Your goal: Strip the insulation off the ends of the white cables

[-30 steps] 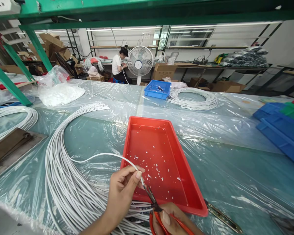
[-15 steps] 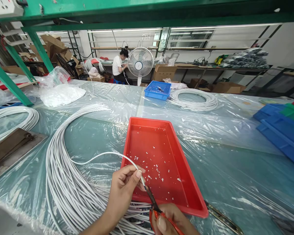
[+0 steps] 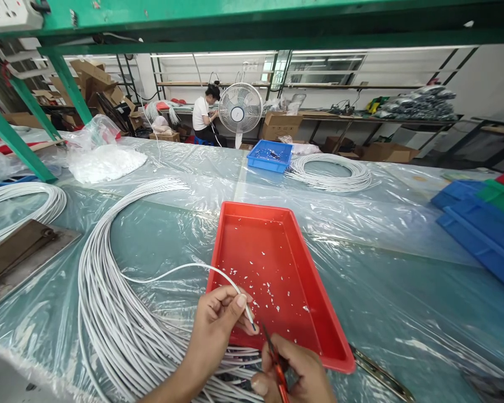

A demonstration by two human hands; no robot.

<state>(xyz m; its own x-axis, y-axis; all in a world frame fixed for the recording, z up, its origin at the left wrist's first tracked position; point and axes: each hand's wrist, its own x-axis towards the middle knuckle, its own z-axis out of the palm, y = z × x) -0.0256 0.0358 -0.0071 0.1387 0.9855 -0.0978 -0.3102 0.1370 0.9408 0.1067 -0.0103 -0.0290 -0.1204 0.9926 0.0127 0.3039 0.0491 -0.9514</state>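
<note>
My left hand (image 3: pixel 216 322) pinches a white cable (image 3: pixel 235 285) near its end, where a short dark blue tip shows beyond the sheath. The cable curves back to a large coil of white cables (image 3: pixel 109 280) on the left. My right hand (image 3: pixel 298 372) is closed round red-handled scissors (image 3: pixel 276 361). Their dark, pointed blades are just right of the cable end, apart from it. Both hands are over the near edge of a red tray (image 3: pixel 323 313) holding scattered white scraps.
A metal strip-like tool (image 3: pixel 382 372) lies right of the tray. Blue bins (image 3: pixel 483 224) stand at the right. A blue tray (image 3: pixel 271 163) and another cable coil (image 3: pixel 331 182) are farther back. A green frame (image 3: pixel 252 36) crosses overhead. A person (image 3: pixel 204 115) sits beyond, near a fan (image 3: pixel 240 109).
The scissors have come away from the cable end, moving right and slightly down with my right hand. The dark blue tip is now exposed. My left hand has shifted slightly right.
</note>
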